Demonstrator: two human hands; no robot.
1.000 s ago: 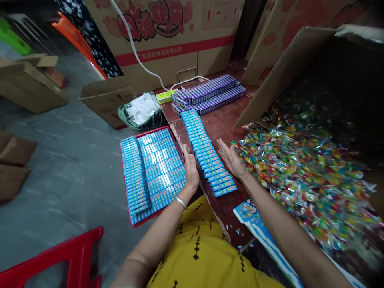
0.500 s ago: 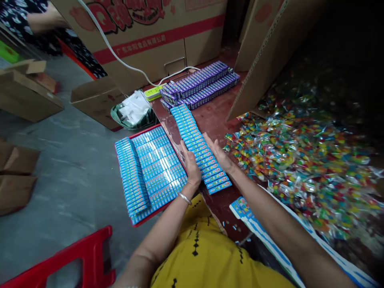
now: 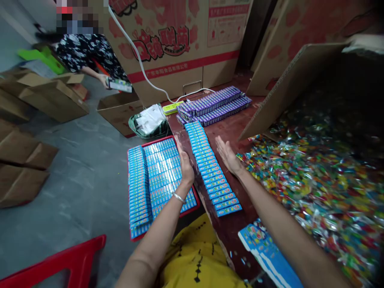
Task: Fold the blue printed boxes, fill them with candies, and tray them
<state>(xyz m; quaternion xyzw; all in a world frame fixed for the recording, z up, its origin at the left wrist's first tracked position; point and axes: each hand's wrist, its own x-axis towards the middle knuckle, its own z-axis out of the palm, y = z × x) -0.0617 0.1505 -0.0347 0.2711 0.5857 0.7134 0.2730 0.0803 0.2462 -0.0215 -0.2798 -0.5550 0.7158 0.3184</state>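
A long row of small blue boxes [image 3: 211, 170] lies on the dark red table [image 3: 223, 236]. My left hand [image 3: 185, 164], fingers extended, is just left of the row, over the right side of a red-rimmed tray [image 3: 196, 200] packed with blue boxes. A raised stack of blue boxes [image 3: 139, 188] stands along the tray's left side. My right hand [image 3: 229, 157] is to the right of the row, its fingers stretched out and touching nothing. Purple boxes [image 3: 216, 105] are stacked behind the row.
Wrapped candies [image 3: 318, 188] heap at the right beside a cardboard flap [image 3: 276, 84]. Flat blue cartons [image 3: 270, 256] lie near my right forearm. A power strip [image 3: 173, 108], a green basket [image 3: 150, 122] and a red stool [image 3: 57, 266] are around. Another person's hand [image 3: 103, 80] holds a box.
Both hands have moved apart, away from the sides of the blue row. The view has shifted, showing more of the other person, who holds a box.
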